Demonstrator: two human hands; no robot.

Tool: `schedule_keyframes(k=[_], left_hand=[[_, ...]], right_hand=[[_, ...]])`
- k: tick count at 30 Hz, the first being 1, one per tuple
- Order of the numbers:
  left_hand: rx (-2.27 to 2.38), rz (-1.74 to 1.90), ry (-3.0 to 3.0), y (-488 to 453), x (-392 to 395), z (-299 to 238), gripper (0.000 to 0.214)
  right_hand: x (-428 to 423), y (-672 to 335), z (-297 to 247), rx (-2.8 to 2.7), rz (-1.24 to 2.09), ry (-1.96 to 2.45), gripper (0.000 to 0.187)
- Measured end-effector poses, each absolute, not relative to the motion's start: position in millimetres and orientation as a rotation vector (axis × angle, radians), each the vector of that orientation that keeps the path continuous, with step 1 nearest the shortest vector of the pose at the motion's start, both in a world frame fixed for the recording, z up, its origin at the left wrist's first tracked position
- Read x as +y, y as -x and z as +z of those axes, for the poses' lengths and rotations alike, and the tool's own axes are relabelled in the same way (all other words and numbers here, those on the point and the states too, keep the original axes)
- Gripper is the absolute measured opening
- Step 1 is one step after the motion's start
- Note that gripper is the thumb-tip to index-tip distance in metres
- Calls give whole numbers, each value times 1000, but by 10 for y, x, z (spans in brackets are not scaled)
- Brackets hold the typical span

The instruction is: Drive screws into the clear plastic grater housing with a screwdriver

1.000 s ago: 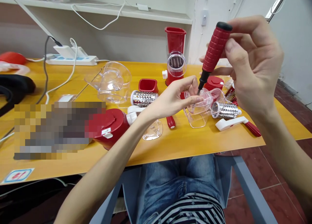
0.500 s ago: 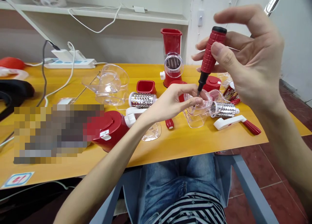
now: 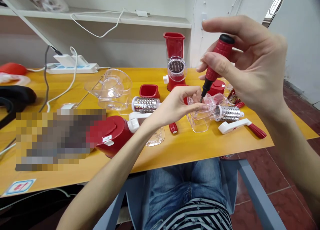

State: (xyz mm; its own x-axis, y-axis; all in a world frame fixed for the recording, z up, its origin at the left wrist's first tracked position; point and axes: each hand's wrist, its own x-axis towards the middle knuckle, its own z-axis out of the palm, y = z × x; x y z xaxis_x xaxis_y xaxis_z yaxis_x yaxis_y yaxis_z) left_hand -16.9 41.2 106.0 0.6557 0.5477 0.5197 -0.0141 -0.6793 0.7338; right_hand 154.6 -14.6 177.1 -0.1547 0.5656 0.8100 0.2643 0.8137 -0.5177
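Observation:
My right hand [image 3: 250, 63] grips a red-handled screwdriver [image 3: 217, 59] nearly upright, its black tip pressed down into a clear plastic housing [image 3: 201, 116] that stands on the yellow table [image 3: 195, 146]. My left hand [image 3: 178, 104] pinches the rim of that clear housing beside the screwdriver tip. A steel grater drum [image 3: 228, 112] lies just right of the housing, next to a white crank with a red grip [image 3: 241, 126].
An assembled red grater [image 3: 175, 61] stands at the back. A red base [image 3: 111, 135], a second steel drum [image 3: 145, 104], a red cup [image 3: 149, 90] and a clear hopper [image 3: 112, 88] lie to the left. A power strip with cables [image 3: 72, 65] sits far left.
My right hand has regripped and turned the screwdriver handle, fingers closing round it again; the tip stays in the clear housing. My left hand keeps its hold.

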Motion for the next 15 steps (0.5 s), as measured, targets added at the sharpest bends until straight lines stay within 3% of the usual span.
schedule_keyframes(k=[3, 6, 8, 11, 15], left_hand=[[467, 1067, -2209, 203, 388, 977, 40], [517, 1165, -2313, 240, 412, 788, 86], [536, 1075, -2309, 241, 452, 632, 101], [568, 990, -2211, 207, 503, 443, 90], [589, 975, -2103, 164, 503, 373, 78]], right_hand=[[-126, -1589, 1808, -1817, 276, 665, 22], [-128, -1624, 1868, -1886, 240, 616, 13], [-126, -1626, 1911, -1914, 230, 655, 10], [-79, -1609, 1963, -1987, 122, 742, 9], [19, -1605, 2013, -2169, -203, 853, 26]])
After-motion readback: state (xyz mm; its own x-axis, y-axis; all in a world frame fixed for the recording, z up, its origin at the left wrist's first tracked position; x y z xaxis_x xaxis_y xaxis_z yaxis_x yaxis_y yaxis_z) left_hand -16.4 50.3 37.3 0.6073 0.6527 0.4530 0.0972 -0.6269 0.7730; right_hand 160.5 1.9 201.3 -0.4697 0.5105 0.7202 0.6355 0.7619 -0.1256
